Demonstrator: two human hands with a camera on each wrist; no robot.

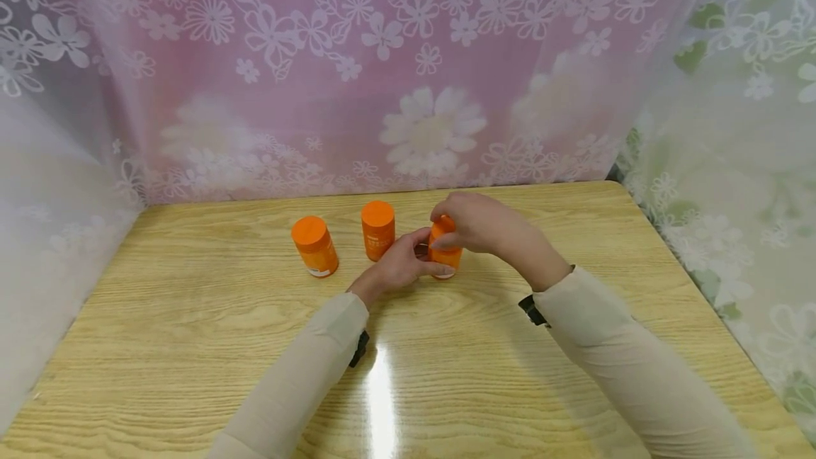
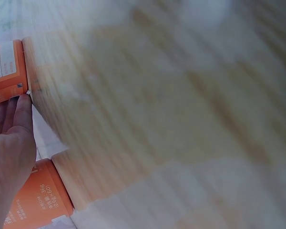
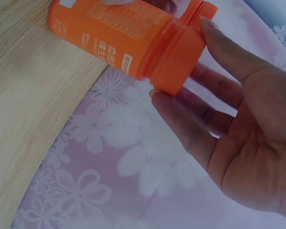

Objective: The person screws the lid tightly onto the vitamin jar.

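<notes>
An orange bottle (image 1: 446, 256) with a screw cap stands upright on the table, the rightmost of three alike. My left hand (image 1: 400, 265) holds its body from the left side, thumb in front and fingers behind. From above, my right hand (image 1: 487, 227) pinches its orange cap (image 3: 179, 60) between thumb and fingertips. White print shows on the bottle's side in the right wrist view, and the cap sits at the bottle's mouth; whether it is loose I cannot tell. In the left wrist view, the left fingers (image 2: 23, 112) touch the bottle (image 2: 20, 67), which bears a barcode label.
Just left of the held bottle stands a second orange bottle (image 1: 379, 231), close behind the left hand. A third orange bottle (image 1: 315, 246) is farther left. The wooden table (image 1: 210, 346) ends at a pink flowered curtain (image 1: 306, 126) behind.
</notes>
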